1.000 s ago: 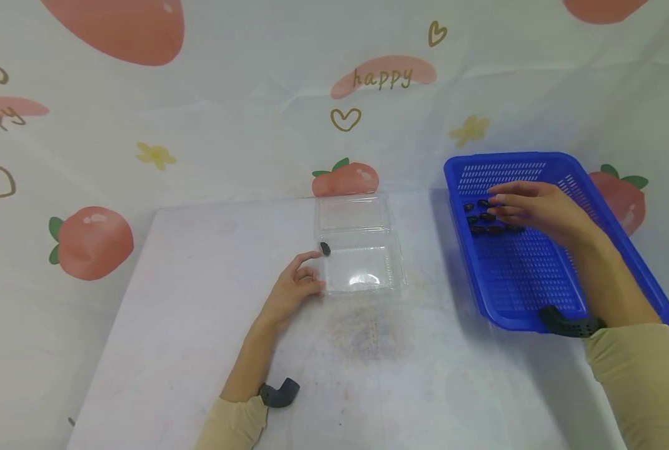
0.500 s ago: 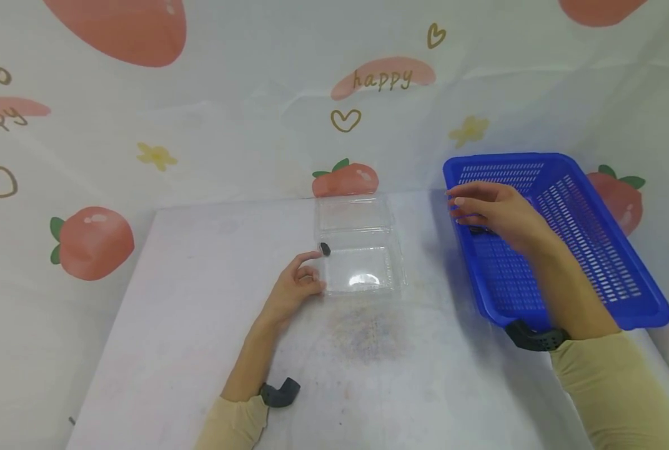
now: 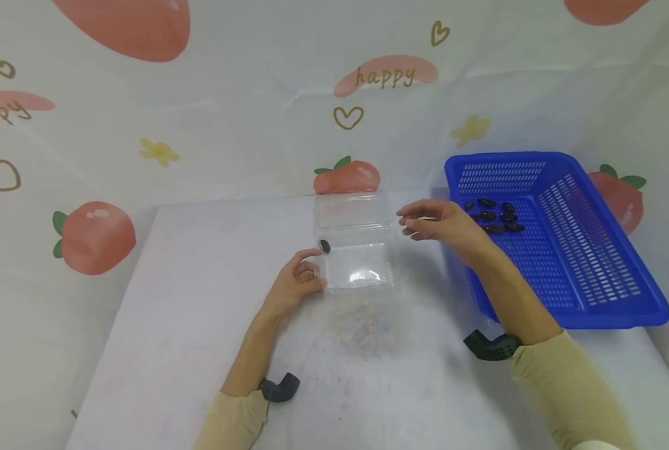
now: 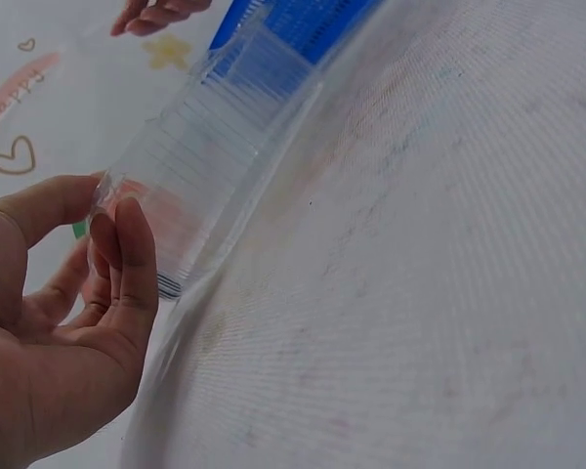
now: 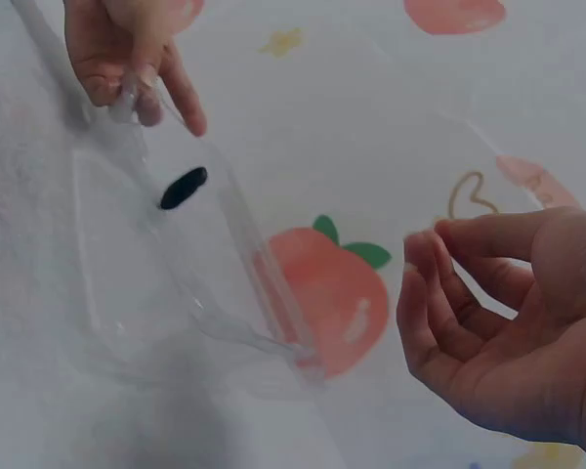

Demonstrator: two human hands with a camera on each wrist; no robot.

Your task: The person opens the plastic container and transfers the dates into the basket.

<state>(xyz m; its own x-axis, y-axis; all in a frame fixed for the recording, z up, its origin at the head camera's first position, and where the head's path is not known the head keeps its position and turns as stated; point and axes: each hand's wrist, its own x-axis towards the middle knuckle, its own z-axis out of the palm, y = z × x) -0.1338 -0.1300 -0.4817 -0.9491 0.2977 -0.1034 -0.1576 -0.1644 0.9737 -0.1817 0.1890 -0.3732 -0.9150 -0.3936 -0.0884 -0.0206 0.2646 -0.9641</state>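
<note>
A clear plastic clamshell box [image 3: 362,265] lies open on the table, its lid [image 3: 351,211] laid back toward the wall. My left hand [image 3: 296,282] grips the box's left edge between thumb and fingers, as the left wrist view also shows. Inside the box, at the back left corner, sits one dark oval piece [image 5: 184,188] that looks like a dried date. My right hand [image 3: 443,226] hangs in the air between box and basket. Its thumb and fingertips [image 5: 422,249] come together; whether something small is between them is hidden.
On the right stands a blue plastic basket [image 3: 626,319] with slotted walls. Several dark oval pieces [image 3: 496,229] lie in rows at its back left. A white printed cloth [image 3: 244,137] covers the wall behind the white table [image 3: 199,312].
My right hand has moved left from over the dark pieces, across the basket's rim, to near the box. My left hand stays at the box's edge.
</note>
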